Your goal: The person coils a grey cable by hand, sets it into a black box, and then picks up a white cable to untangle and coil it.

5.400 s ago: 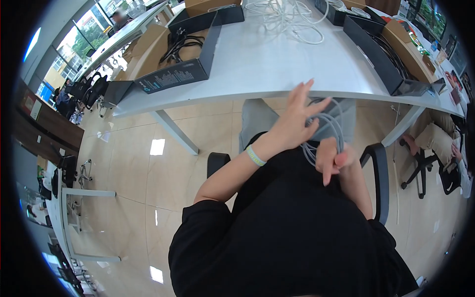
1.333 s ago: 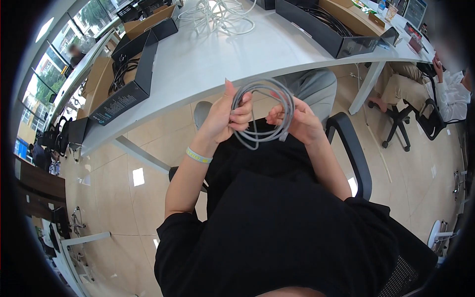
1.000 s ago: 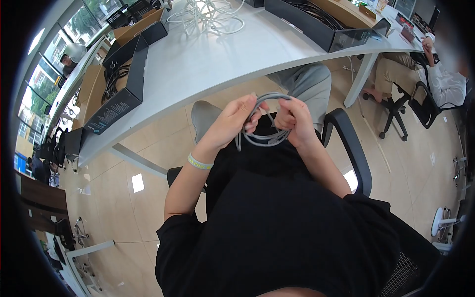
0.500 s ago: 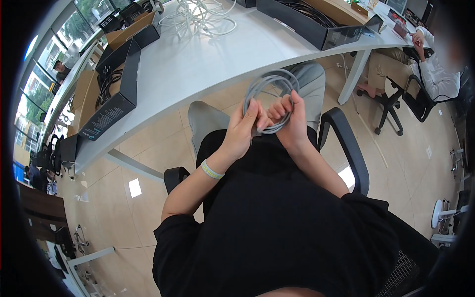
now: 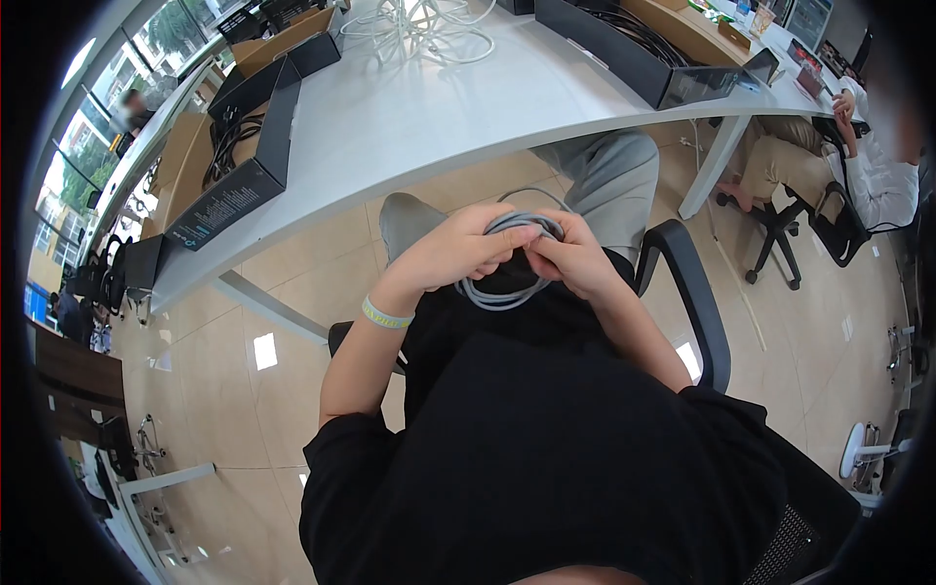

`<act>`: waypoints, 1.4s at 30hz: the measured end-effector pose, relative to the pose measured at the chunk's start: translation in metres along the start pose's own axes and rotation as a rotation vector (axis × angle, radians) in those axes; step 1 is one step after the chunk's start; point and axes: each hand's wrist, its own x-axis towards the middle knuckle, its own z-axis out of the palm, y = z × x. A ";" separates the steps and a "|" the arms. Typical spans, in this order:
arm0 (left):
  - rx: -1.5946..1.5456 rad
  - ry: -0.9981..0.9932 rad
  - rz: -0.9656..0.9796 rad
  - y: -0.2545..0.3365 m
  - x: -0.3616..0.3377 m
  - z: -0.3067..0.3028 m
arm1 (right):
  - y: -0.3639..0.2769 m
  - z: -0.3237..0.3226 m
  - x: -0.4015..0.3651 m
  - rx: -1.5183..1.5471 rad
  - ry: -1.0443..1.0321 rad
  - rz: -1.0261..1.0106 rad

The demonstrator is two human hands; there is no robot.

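A coiled grey cable (image 5: 505,297) is held above my lap, with loops hanging below my hands and one strand arching out above them. My left hand (image 5: 466,246) wraps round the coil's left side, thumb lying along the top. From the right, my right hand (image 5: 573,257) pinches the same coil, its fingertips close to the left thumb. Part of the coil and its ends are hidden behind the fingers.
The white table (image 5: 409,117) curves in front of me. On it lie a tangle of white cable (image 5: 419,29), an open black box of dark cables (image 5: 234,166) at left and another black box (image 5: 643,49) at right. A chair armrest (image 5: 687,292) flanks me; a seated person (image 5: 877,185) is at right.
Both hands and the coil have come lower and closer to my body. The left hand has turned flatter over the coil, and a strand now sticks out above the hands.
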 end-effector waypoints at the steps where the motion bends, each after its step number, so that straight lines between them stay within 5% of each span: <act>1: -0.011 -0.029 -0.021 -0.001 0.002 -0.003 | 0.002 -0.003 0.002 0.055 -0.067 0.124; 6: 0.055 0.016 0.055 -0.010 0.014 -0.008 | 0.002 0.000 0.002 0.152 0.167 -0.066; 8: -0.025 0.199 0.233 -0.013 0.018 -0.012 | 0.001 -0.003 0.004 0.152 0.211 -0.125; 11: -0.084 0.133 0.118 -0.010 0.013 -0.020 | 0.000 -0.003 0.005 0.186 0.395 -0.242; 16: -0.010 -0.042 0.139 -0.027 0.027 -0.005 | -0.001 -0.005 0.003 0.327 0.416 -0.309; 18: -0.159 0.083 0.341 -0.031 0.033 0.004 | -0.001 -0.005 0.003 0.361 0.414 -0.318; 21: -0.132 0.153 0.253 -0.020 0.026 0.009 | 0.003 -0.004 0.005 0.465 0.362 -0.267; 24: -0.001 0.188 0.185 -0.014 0.021 -0.005 | 0.006 0.001 0.006 0.271 0.391 -0.190; 26: 0.136 0.206 0.160 -0.010 0.017 -0.008 | 0.005 0.005 0.009 -0.342 0.481 -0.534; 28: 0.600 0.200 0.148 -0.009 0.009 -0.006 | 0.000 0.001 0.005 -0.469 0.434 -0.588; 30: 1.071 0.219 0.207 -0.005 -0.001 0.004 | -0.010 0.010 0.005 -1.260 0.207 -0.790; 32: 1.121 0.288 0.316 -0.026 -0.006 0.006 | 0.002 0.014 0.004 -1.335 -0.013 -0.713; 34: 1.144 0.335 0.260 -0.034 -0.004 0.024 | 0.007 0.008 -0.011 -1.364 0.002 -0.565; 35: 1.144 0.369 0.301 -0.043 0.004 0.022 | 0.011 0.004 -0.007 -1.338 0.016 -0.661; 38: 1.070 0.498 0.562 -0.045 0.010 0.016 | 0.019 -0.015 0.002 -1.320 0.067 -0.599; 40: 1.071 0.550 0.572 -0.030 0.005 0.006 | 0.017 -0.025 0.007 -1.297 0.137 -0.491; 42: 0.944 0.301 0.376 -0.020 0.005 -0.001 | 0.014 -0.038 0.011 -1.239 0.179 -0.430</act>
